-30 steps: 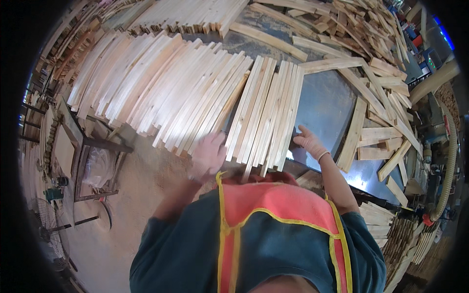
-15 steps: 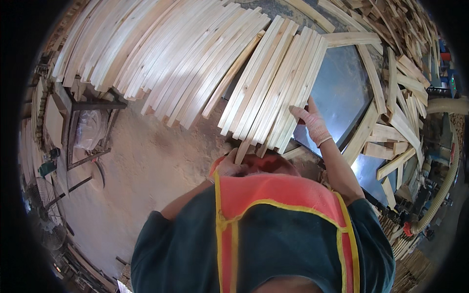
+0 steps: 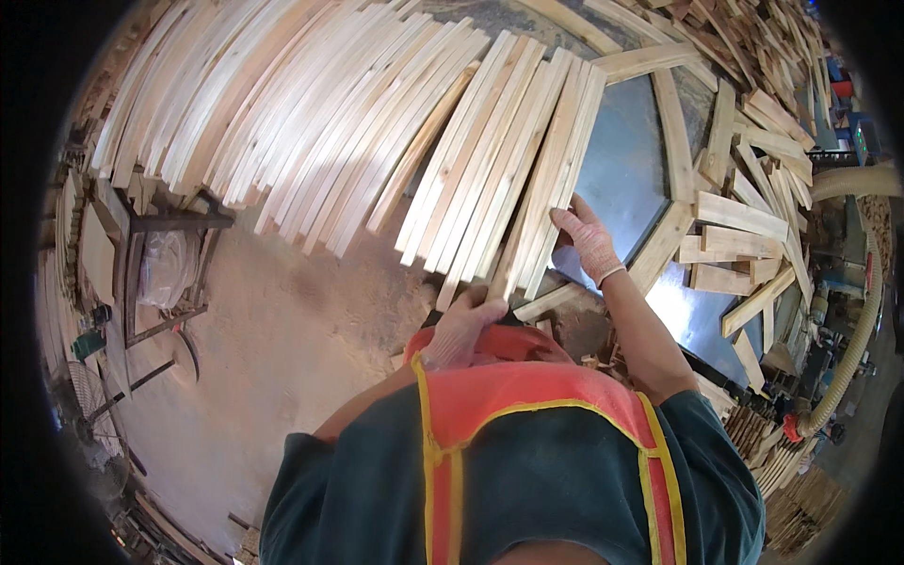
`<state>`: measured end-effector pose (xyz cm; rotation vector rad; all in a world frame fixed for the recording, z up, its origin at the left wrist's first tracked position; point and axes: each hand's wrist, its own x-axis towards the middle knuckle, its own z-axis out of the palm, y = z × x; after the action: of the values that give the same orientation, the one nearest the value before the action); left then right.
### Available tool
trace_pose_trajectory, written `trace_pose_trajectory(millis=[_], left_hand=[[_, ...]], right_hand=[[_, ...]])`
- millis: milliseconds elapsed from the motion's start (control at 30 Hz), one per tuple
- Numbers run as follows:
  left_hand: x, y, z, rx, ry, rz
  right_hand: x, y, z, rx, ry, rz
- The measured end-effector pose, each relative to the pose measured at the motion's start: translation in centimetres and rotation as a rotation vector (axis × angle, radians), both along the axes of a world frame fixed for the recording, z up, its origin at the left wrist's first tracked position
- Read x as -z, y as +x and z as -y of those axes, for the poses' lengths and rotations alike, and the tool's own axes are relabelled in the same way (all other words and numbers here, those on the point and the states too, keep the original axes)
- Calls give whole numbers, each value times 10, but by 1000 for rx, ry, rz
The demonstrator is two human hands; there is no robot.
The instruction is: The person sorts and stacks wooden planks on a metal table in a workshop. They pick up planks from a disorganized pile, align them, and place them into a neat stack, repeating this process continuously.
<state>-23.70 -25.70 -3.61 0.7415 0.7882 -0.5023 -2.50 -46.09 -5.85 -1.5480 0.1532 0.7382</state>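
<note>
Pale wooden strips (image 3: 471,179) lie side by side in a long row. At its right end, a few strips (image 3: 556,179) stand slightly apart from the others, with a dark narrow gap between. My right hand (image 3: 589,247), in a light work glove, grips the outer edge of this group, thumb on top and fingers over the far side. Below, close to my apron, my gloved left hand (image 3: 461,331) is closed at the near ends of the strips, its thumb against one end. Its fingers are partly hidden under the wood.
A shiny metal tabletop (image 3: 617,151) lies to the right, with loose wooden pieces (image 3: 739,235) scattered over it. A ribbed hose (image 3: 852,377) hangs at the far right. On the left are a metal-framed stand (image 3: 179,224), a fan (image 3: 94,414) and a dusty floor (image 3: 273,339).
A gap has opened between the rightmost strips and the rest. My left hand has moved right along the near ends, with its thumb now showing. The whole view has shifted slightly.
</note>
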Motion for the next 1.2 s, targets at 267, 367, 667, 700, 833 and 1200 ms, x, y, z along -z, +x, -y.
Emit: trace_pose_trajectory(millis=[267, 367, 667, 700, 833, 1200], left_hand=[[-93, 95, 19, 222, 305, 368], [-131, 85, 14, 291, 311, 450], [-104, 78, -59, 1024, 1803, 515], [-109, 87, -68, 1201, 1843, 542], [-129, 135, -71, 1290, 1901, 1369], [-59, 228, 49, 894, 1989, 1519]], right_hand=[[-4, 15, 8, -178, 9, 54], [25, 8, 15, 56, 199, 8], [-96, 2, 5, -535, -227, 586], [-125, -2, 23, -494, -364, 871], [-173, -17, 121, -490, -955, 1448], [-177, -238, 286, 731, -1030, 289]])
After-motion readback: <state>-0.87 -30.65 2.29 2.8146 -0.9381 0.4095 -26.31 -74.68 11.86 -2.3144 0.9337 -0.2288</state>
